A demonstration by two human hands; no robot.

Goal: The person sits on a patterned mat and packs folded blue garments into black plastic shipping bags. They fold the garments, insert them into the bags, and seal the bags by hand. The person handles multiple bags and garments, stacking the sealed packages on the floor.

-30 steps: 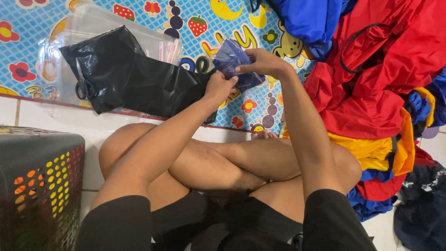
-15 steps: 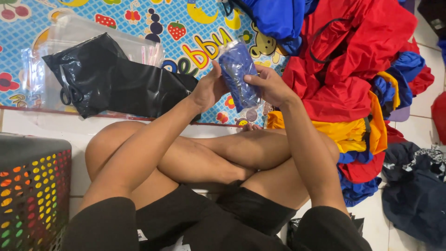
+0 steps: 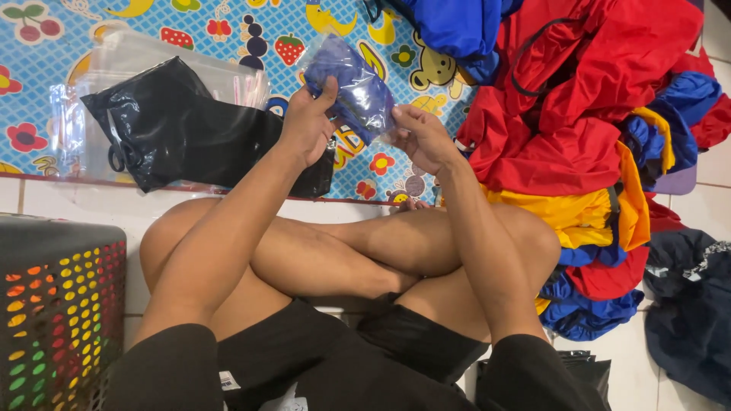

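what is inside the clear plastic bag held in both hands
A folded dark blue cloth fills the clear plastic bag, held between the left hand and right hand. Its folds hide what kind of garment it is.

I see a clear plastic packet of folded blue cloth, right of a black plastic bag lying on clear bags.

Black bag on patterned mat, red-blue-yellow garment heap, dark perforated basket.
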